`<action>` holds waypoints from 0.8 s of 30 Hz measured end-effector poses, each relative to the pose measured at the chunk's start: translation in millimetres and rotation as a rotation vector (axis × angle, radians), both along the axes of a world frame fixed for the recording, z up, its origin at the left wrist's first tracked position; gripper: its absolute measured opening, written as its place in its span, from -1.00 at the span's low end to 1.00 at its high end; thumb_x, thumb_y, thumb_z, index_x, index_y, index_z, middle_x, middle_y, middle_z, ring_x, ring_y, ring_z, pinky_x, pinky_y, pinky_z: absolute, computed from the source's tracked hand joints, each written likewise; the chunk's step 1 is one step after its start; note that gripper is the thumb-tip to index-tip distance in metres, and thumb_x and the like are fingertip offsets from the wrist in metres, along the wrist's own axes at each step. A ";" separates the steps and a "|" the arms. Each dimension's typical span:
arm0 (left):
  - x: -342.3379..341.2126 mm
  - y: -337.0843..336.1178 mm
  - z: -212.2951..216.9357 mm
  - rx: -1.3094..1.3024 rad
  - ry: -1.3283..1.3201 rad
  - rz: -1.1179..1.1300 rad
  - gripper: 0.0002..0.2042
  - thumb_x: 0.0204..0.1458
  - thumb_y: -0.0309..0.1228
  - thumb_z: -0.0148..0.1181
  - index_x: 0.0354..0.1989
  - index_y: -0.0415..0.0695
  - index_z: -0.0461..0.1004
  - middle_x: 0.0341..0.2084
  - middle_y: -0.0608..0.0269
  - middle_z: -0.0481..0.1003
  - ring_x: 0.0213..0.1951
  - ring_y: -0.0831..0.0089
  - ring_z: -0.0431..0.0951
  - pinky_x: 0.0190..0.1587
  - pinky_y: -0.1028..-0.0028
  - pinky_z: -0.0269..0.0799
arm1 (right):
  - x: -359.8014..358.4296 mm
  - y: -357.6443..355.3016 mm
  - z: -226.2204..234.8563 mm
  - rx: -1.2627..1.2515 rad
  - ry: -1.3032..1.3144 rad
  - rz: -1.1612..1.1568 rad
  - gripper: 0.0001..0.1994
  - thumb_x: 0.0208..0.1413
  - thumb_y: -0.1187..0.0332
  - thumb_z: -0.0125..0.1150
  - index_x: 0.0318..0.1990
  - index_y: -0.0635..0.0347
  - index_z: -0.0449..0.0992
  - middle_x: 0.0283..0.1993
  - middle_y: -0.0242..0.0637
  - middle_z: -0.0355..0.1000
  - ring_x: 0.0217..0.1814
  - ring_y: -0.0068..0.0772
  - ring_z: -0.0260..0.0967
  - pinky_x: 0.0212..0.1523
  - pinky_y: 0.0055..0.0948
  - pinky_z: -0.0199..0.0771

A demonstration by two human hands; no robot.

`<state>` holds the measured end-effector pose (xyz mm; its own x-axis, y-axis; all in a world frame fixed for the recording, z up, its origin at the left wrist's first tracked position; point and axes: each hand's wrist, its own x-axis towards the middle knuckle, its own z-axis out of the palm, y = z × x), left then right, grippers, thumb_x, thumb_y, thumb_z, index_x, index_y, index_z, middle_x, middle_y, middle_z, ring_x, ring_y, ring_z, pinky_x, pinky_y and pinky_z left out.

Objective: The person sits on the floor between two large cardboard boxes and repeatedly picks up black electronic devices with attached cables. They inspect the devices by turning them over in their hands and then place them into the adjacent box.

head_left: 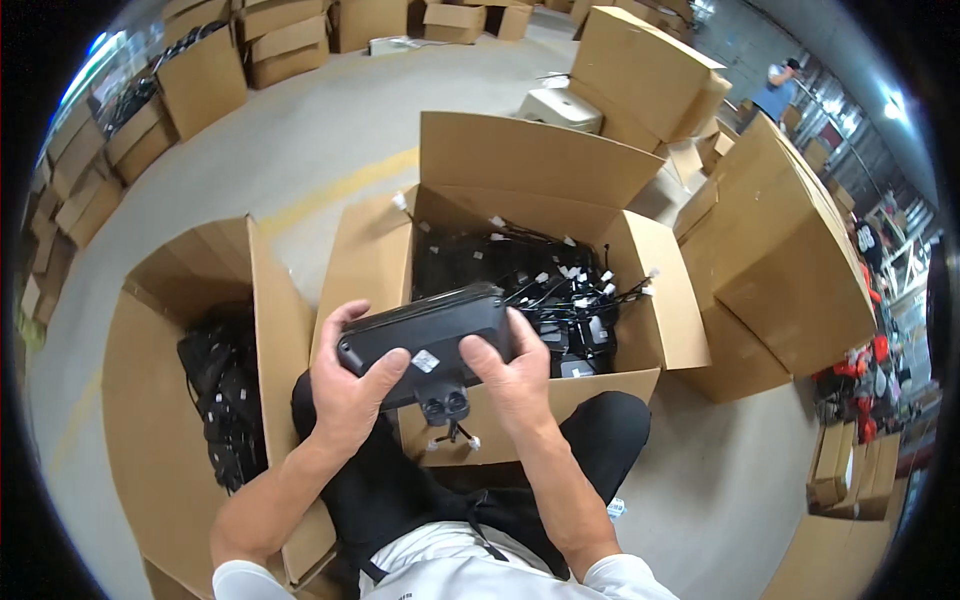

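Note:
A black, box-shaped plastic unit (440,335) is held level between my two hands, above the near edge of an open carton. On its face is a small white label, and a round double fitting with short black wires and white plugs hangs below. My left hand (348,375) wraps the left end, thumb on the face. The right end is gripped by my right hand (512,370), thumb also on the face. Inside the open carton (540,155) lie similar black units (580,340) with tangled black wires (560,285) and white plugs.
A second open carton (140,420) at my left holds black, cable-like parts (225,390). Tall closed cartons (770,270) stand to the right. A white plastic case (560,108) sits behind the open carton. Stacked boxes line the far left, and a person (775,90) stands far right.

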<state>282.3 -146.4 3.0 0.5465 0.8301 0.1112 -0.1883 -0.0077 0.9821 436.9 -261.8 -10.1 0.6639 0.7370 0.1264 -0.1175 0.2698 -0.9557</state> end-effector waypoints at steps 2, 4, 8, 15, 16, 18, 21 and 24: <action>-1.1 2.5 4.5 -0.066 -0.019 -0.035 -0.32 -0.01 -0.17 0.57 0.15 -0.30 0.37 -0.10 0.18 0.52 -0.06 0.51 0.53 0.05 0.50 0.47 | -3.8 1.2 -2.2 0.066 -0.057 -0.040 -0.41 0.14 0.21 0.51 0.19 0.40 0.42 0.02 -0.26 0.52 0.02 -0.50 0.46 0.08 -0.48 0.50; -2.4 5.3 5.1 -0.164 0.003 -0.108 -0.36 -0.02 -0.16 0.58 0.08 -0.31 0.41 -0.13 0.19 0.56 -0.10 0.53 0.56 0.02 0.51 0.49 | -12.1 0.5 -8.5 0.058 -0.018 -0.083 -0.40 0.13 0.18 0.51 0.18 0.39 0.42 0.01 -0.26 0.52 0.01 -0.50 0.45 0.09 -0.48 0.48; -5.8 6.2 7.2 -0.032 0.099 -0.101 -0.45 0.00 -0.19 0.56 0.00 -0.29 0.44 -0.21 0.21 0.60 -0.17 0.55 0.58 -0.03 0.52 0.52 | -19.2 -0.3 -20.1 0.070 -0.054 -0.174 -0.38 0.12 0.12 0.51 0.17 0.39 0.43 -0.02 -0.27 0.51 -0.01 -0.49 0.44 0.09 -0.46 0.46; -18.8 7.2 31.7 0.091 0.001 -0.069 -0.34 -0.06 -0.23 0.60 0.11 -0.26 0.35 -0.12 0.16 0.57 -0.09 0.46 0.59 0.01 0.45 0.55 | 21.3 -2.6 39.7 0.031 -0.333 0.244 -0.30 -0.02 0.24 0.62 0.20 0.32 0.36 0.01 -0.27 0.51 0.03 -0.46 0.46 0.12 -0.44 0.50; -19.9 10.3 28.7 0.168 -0.025 -0.076 -0.32 -0.07 -0.23 0.61 0.12 -0.25 0.34 -0.08 0.14 0.56 -0.07 0.43 0.59 0.01 0.45 0.55 | 30.0 -4.7 49.5 0.026 -0.381 0.303 -0.26 -0.04 0.24 0.64 0.23 0.31 0.33 0.04 -0.23 0.51 0.05 -0.44 0.48 0.12 -0.40 0.53; -18.4 17.1 22.6 0.276 -0.078 -0.067 -0.24 -0.10 -0.18 0.63 0.18 -0.26 0.31 0.01 0.10 0.51 0.01 0.38 0.57 0.11 0.39 0.51 | 45.4 -4.0 71.6 -0.070 -0.493 0.401 -0.12 -0.16 0.29 0.72 0.29 0.39 0.29 0.15 -0.18 0.45 0.16 -0.41 0.44 0.19 -0.40 0.48; -6.2 29.3 12.7 0.369 -0.176 -0.001 -0.11 -0.13 -0.08 0.63 0.27 -0.28 0.24 0.13 0.05 0.43 0.15 0.30 0.49 0.25 0.29 0.39 | 60.8 8.0 86.3 0.090 -1.056 0.221 -0.14 -0.16 0.26 0.71 0.26 0.42 0.32 0.15 -0.12 0.45 0.18 -0.34 0.45 0.19 -0.36 0.49; 0.4 43.3 -0.7 0.335 -0.057 0.080 -0.17 0.07 -0.09 0.48 0.35 -0.32 0.17 0.19 0.03 0.38 0.23 0.23 0.43 0.34 0.23 0.28 | 83.5 20.6 98.3 0.191 -1.259 -0.016 -0.18 -0.15 0.34 0.68 0.26 0.42 0.33 0.17 -0.08 0.46 0.16 -0.27 0.49 0.19 -0.32 0.54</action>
